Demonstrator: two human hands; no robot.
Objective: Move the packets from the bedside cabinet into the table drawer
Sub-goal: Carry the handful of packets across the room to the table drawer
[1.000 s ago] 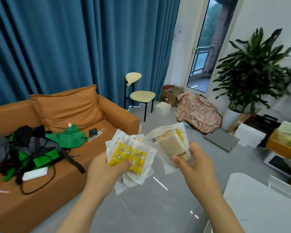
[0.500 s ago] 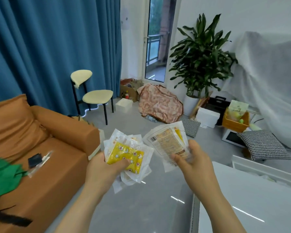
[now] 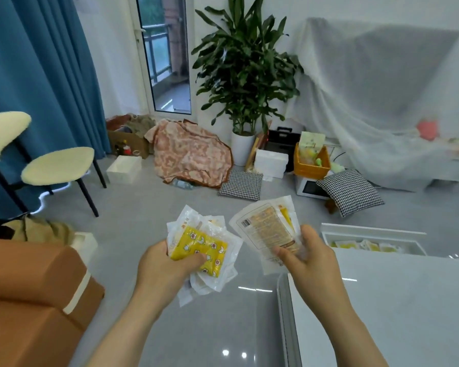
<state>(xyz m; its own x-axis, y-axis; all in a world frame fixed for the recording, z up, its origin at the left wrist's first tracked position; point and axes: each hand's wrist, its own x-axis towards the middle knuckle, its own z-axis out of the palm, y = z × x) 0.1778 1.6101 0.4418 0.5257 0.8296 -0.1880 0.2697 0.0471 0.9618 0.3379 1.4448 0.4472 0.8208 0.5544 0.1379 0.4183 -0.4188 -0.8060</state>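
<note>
My left hand grips a stack of several clear packets; the top one has a yellow patterned filling. My right hand pinches another few packets, back side up with a barcode and printed text. Both bundles are held over the grey floor, just left of the white table. Beyond the table's far edge its white drawer stands open, with several yellow packets lying inside. The bedside cabinet is out of view.
An orange sofa arm is at lower left, a cream chair behind it. On the floor ahead lie a pink blanket, checked cushions, white boxes, a yellow crate and a potted plant.
The view has swung right: the sofa slid out to the left, and the white table and its open drawer came into view. Both hands keep the same hold on their packets.
</note>
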